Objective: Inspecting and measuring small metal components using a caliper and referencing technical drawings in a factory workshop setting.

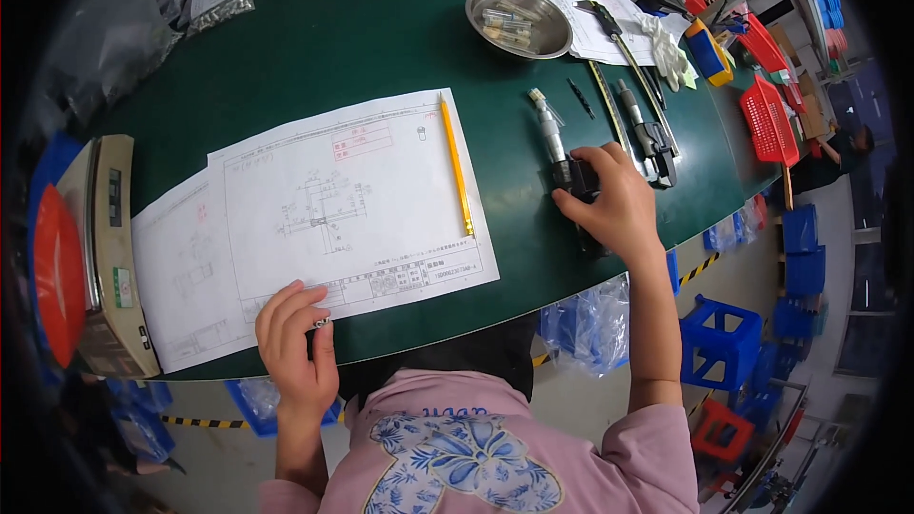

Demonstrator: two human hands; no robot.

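Note:
My left hand rests at the near edge of a large technical drawing sheet and pinches a small metal part between thumb and fingers. My right hand grips the black handle of a micrometer lying on the green table, its silver barrel pointing away from me. A yellow pencil lies along the right side of the sheet, between the two hands.
A second micrometer and a long caliper lie right of my right hand. A steel bowl with small parts sits farther back. A beige scale stands at the left edge. Blue crates are on the floor at right.

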